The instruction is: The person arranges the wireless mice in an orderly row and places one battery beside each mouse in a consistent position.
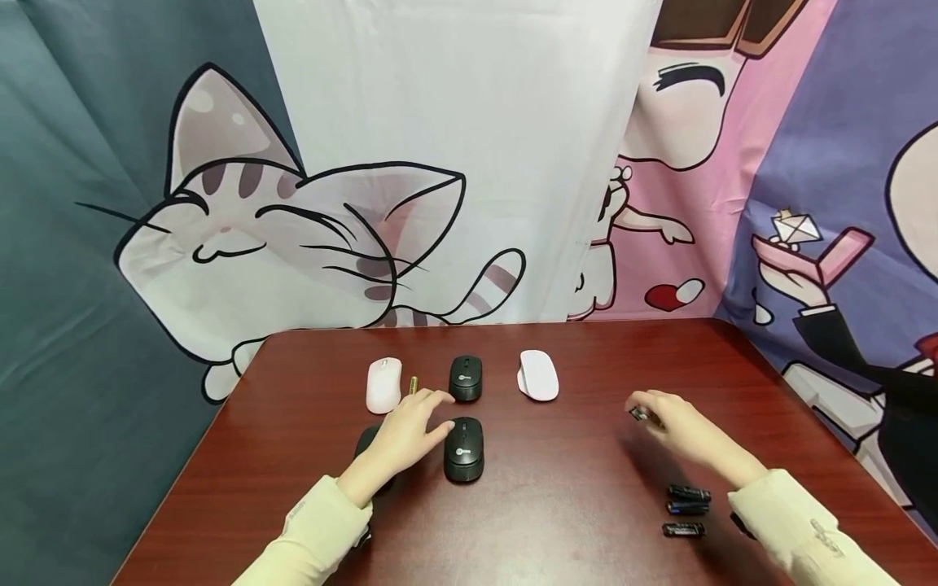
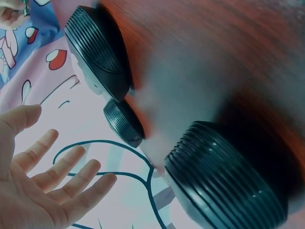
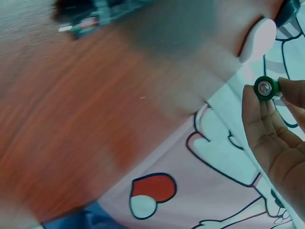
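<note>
My left hand (image 1: 408, 427) hovers over the left group of mice, fingers spread and holding nothing in the left wrist view. Its thumb tip overlaps the edge of a black mouse (image 1: 464, 450) in the head view, and its fingertips come close to another black mouse (image 1: 465, 378). Partly hidden beneath this hand is a third dark mouse (image 1: 365, 439). Just beyond its fingers shows a small gold-coloured cylinder (image 1: 414, 385). Off to the right, my right hand (image 1: 674, 423) pinches a battery (image 3: 266, 88) between thumb and fingers, its round metal end towards the wrist camera.
A white mouse (image 1: 384, 386) lies at the back left, and another white mouse (image 1: 538, 375) stands right of the black ones. Below my right hand lie three batteries (image 1: 684, 530) near the right sleeve. A printed cloth (image 1: 469, 122) hangs behind the reddish-brown table (image 1: 557, 505).
</note>
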Tool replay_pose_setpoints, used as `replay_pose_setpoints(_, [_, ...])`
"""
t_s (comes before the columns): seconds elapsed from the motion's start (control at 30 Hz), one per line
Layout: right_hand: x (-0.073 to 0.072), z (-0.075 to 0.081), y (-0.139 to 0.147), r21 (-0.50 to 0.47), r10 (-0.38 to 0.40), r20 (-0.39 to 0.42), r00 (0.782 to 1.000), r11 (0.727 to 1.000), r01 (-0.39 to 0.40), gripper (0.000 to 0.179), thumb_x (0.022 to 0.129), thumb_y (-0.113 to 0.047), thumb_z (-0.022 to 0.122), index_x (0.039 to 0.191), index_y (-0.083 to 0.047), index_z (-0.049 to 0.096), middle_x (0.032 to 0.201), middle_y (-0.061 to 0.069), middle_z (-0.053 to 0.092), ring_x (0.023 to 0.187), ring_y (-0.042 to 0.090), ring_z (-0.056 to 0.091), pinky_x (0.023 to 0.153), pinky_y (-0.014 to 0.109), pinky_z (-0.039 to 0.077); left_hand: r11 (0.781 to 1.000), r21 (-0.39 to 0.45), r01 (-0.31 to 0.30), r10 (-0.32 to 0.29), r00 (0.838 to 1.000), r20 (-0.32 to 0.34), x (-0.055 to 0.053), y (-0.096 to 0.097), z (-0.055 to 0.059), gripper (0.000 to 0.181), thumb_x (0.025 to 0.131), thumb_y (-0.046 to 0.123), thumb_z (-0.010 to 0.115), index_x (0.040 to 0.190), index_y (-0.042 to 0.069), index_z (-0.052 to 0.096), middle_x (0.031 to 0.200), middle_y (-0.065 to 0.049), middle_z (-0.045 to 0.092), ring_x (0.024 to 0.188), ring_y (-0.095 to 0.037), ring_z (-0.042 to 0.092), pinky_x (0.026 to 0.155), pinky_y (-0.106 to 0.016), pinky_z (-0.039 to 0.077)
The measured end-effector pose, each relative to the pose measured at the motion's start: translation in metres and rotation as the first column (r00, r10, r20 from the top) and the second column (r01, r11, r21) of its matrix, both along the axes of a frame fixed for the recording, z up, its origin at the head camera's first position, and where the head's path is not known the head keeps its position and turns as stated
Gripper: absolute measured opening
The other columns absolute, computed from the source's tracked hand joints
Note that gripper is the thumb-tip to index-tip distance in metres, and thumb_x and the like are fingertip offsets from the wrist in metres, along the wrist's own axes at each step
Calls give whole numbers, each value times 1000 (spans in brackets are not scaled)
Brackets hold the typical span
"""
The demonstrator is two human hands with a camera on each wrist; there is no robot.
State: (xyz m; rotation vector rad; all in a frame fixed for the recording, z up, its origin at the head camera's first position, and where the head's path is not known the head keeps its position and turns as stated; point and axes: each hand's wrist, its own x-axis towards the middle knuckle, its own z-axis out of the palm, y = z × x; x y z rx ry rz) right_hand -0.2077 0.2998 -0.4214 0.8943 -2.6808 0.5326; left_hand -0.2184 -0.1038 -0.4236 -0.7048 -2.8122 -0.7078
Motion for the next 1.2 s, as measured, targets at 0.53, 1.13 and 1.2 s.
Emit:
replay_pose_setpoints(0.53, [-20,27,-38,-102,-23,-59,998,995,17,30,69,16,62,88,-8,62,71,-7,49,66,3,44,59,22,38,1000,-5,-4,4,1000,12,-7,13,12,32,86,24,68,115,13,61,112,-9,63,101,-27,60,94,-46,46])
replay_pose_setpoints(1.13, [-51,52,-85,-130,-42,98,994,990,55,18,79,8,60,93,-3,64,68,-1,50,64,8,44,58,22,37,995,5,-95,95,995,0,-40,30,23,30,87,24,65,115,14,62,108,-10,63,91,-27,59,70,-42,49])
replay_pose_setpoints(1.2, [-55,55,-91,-126,-48,126,991,990,64,17,79,6,60,94,-3,64,68,-1,50,63,8,44,57,22,37,993,24,-119,119,993,8,-43,33,25,30,88,25,65,115,14,62,108,-10,63,92,-28,60,72,-44,50])
